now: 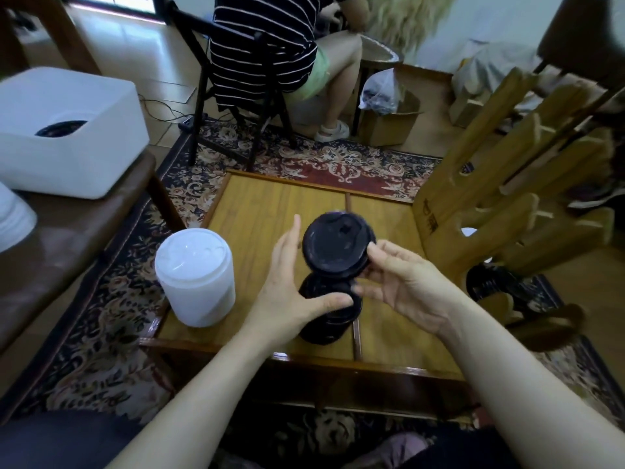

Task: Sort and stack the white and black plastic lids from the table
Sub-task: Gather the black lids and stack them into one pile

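A: Head view, and the action was over the low table (257,211). The right hand (402,282) pinched a black lid (333,247) by its right rim, thumb on top, fingers curled beneath. The lid hung tilted, top face toward the camera, just above the black stack (329,316).

B: And the left hand (291,282)?

A: It held the black stack near its top, thumb wrapped across the front, fingers reaching up along the far side beside the raised lid. Whether those fingertips touched the lid, I couldn't tell.

B: Where did the stack stand?

A: On the table, near the front edge, at the centre strip. Left of it, near the table's left edge and apart from the black stack, stood the white stack (196,275), upright and about as tall.

B: Anything else around?

A: A white bin (67,157) sat on a brown bench (67,238) to the left, with something dark showing inside. A folded wooden rack (507,184) leaned at the table's right. Behind, a person in a striped top (263,45) sat on a black chair (203,106), and a patterned rug (321,160) lay under it all.
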A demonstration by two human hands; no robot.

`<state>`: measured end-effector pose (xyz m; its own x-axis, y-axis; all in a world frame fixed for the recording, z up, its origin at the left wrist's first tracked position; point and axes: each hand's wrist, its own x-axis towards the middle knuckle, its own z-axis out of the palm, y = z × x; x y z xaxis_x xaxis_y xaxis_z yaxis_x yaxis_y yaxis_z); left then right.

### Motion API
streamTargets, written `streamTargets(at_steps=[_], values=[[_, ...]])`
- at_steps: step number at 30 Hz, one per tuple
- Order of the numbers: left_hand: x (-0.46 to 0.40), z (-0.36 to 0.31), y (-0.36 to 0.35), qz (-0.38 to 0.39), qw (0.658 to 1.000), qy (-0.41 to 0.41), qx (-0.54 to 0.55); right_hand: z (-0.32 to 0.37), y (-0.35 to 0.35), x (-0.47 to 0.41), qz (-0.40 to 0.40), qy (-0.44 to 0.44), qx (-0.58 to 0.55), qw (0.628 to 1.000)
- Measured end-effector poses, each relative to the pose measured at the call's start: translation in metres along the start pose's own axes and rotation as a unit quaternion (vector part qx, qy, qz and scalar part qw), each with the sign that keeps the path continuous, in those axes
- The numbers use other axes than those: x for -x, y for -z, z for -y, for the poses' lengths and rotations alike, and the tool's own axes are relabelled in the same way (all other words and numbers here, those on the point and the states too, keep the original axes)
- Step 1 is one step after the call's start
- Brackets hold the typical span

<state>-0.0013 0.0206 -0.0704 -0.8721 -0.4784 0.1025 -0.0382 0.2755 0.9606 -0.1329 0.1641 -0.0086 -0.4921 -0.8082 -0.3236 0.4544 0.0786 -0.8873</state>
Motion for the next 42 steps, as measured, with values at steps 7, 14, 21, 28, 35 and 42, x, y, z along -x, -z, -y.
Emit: streamTargets(at_steps=[7, 14, 21, 28, 35, 42], values=[[-0.001, -0.011, 0.002, -0.009, 0.999, -0.037, -0.006, -0.010, -0.012, 0.011, 0.017, -0.041, -0.033, 0.998], [-0.008, -0.006, 0.012, -0.008, 0.999, 0.030, 0.039, -0.012, 0.006, 0.003, -0.051, -0.042, 0.010, 0.998], [-0.007, 0.003, 0.009, -0.043, 0.990, 0.112, 0.078, -0.020, 0.008, 0.006, -0.159, -0.064, 0.167, 0.971], [-0.001, 0.004, 0.001, -0.039, 0.992, 0.110, 0.038, -0.041, -0.006, 0.008, -0.141, 0.055, 0.506, 0.849], [0.000, 0.004, 0.007, -0.017, 0.996, 0.088, -0.007, -0.058, -0.001, 0.005, -0.120, 0.141, 0.578, 0.795], [0.001, 0.006, 0.009, 0.092, 0.992, 0.052, -0.070, -0.051, 0.010, 0.009, -0.005, -0.009, 0.408, 0.913]])
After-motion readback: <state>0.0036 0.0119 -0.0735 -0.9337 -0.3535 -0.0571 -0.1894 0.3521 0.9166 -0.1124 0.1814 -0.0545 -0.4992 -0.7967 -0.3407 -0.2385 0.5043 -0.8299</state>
